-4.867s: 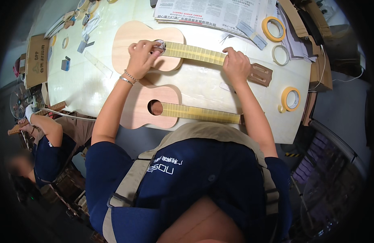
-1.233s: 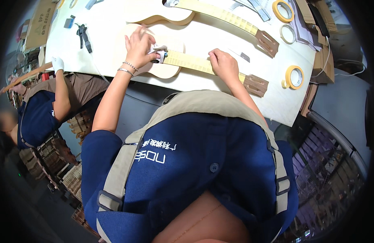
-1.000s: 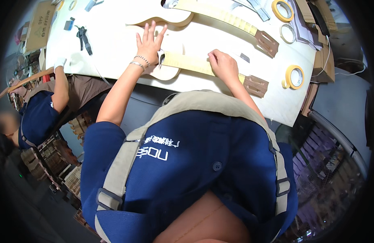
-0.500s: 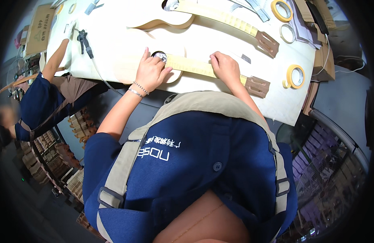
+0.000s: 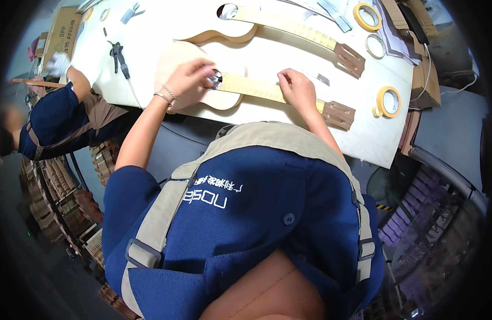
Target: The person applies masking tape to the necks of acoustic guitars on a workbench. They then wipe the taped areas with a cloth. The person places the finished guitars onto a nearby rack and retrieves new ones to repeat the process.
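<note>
A pale ukulele-like body (image 5: 182,61) lies nearest me on the white table, its neck (image 5: 251,85) covered with yellow masking tape and ending in a brown slotted headstock (image 5: 338,115). My left hand (image 5: 191,77) is over the body by the round sound hole (image 5: 216,80), in which something silvery shows. Its fingers are bent and blurred, so their grip cannot be told. Beside the taped neck is my right hand (image 5: 299,89), its fingers curled together; whatever they pinch is too small to make out. Farther back lies a second taped instrument (image 5: 288,25).
Tape rolls (image 5: 389,101) lie along the right side. A thin grey blade-like piece (image 5: 323,79) is behind my right hand. An air blow gun (image 5: 118,58) with a hose lies to the left. Over there, a co-worker's white-gloved hand (image 5: 58,65) is at the table's edge.
My left hand has shifted slightly left, from the taped neck's end to beside the sound hole. My right hand has barely moved. The co-worker's hand has left the table top, moving left.
</note>
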`<state>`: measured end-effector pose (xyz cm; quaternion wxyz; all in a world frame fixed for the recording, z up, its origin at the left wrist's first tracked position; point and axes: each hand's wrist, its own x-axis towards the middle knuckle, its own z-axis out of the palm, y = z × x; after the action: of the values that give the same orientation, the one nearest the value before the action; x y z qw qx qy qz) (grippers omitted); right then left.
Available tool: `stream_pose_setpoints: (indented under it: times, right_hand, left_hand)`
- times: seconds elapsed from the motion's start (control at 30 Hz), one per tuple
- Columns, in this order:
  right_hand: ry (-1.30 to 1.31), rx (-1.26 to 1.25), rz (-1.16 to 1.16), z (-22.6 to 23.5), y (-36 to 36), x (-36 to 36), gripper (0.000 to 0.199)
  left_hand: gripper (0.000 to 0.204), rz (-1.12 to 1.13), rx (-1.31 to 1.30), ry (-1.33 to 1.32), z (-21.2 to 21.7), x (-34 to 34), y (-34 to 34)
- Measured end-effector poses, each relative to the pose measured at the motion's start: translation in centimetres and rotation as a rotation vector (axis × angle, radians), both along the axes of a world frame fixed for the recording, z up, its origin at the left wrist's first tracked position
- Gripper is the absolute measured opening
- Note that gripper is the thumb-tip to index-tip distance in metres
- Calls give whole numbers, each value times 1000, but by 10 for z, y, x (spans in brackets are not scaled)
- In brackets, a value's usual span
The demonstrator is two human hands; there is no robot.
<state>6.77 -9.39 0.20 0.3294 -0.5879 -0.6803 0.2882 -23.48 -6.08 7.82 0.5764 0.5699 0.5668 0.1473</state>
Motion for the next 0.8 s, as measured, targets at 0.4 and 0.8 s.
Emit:
stream_pose_setpoints:
  times: [0.4, 0.8]
  right_hand:
    - [1511, -1461, -51, 4, -62, 20, 36]
    - [1311, 380, -30, 96, -25, 55, 19]
  left_hand:
    - [48, -458, 1178, 615, -72, 180, 133]
    - [43, -397, 725, 84, 145, 131, 187]
